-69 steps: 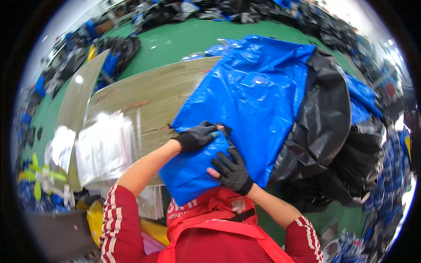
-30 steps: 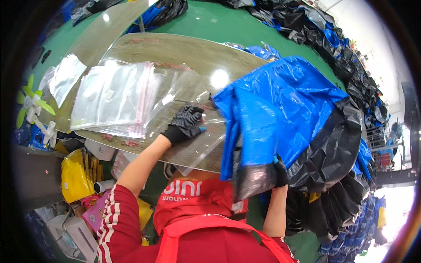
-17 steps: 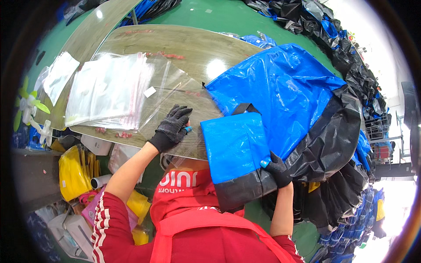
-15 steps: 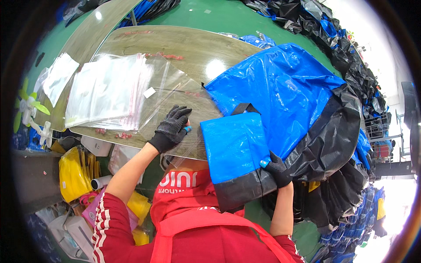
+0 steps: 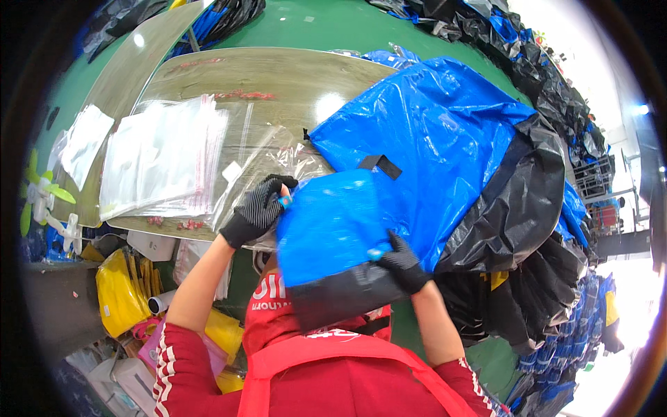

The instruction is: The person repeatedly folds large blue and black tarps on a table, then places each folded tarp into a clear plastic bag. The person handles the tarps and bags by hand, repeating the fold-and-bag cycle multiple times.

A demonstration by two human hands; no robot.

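Observation:
My right hand (image 5: 403,265), in a black glove, grips the right edge of a folded blue-and-black tarpaulin bag (image 5: 330,219). The bag is tilted and slightly blurred, held over the table's near edge. At its upper left corner is my left hand (image 5: 256,210), in a dotted black glove with a bare thumb tip. Its fingers are closed on a clear plastic bag (image 5: 295,158), whose film is crumpled and shiny beyond the hand. A short black strap (image 5: 381,165) shows just past the folded bag's far edge.
Left on the wood-patterned table (image 5: 278,73) lies a stack of clear plastic bags (image 5: 163,160). A large blue-and-black sheet pile (image 5: 438,132) covers the right side. A small green-bladed fan (image 5: 45,187) stands at far left. Yellow bags (image 5: 121,292) sit below the table.
My right hand has brought the folded bag leftward, up against my left hand. The clear plastic near my left hand has become lifted and crumpled. My left fingers have curled in.

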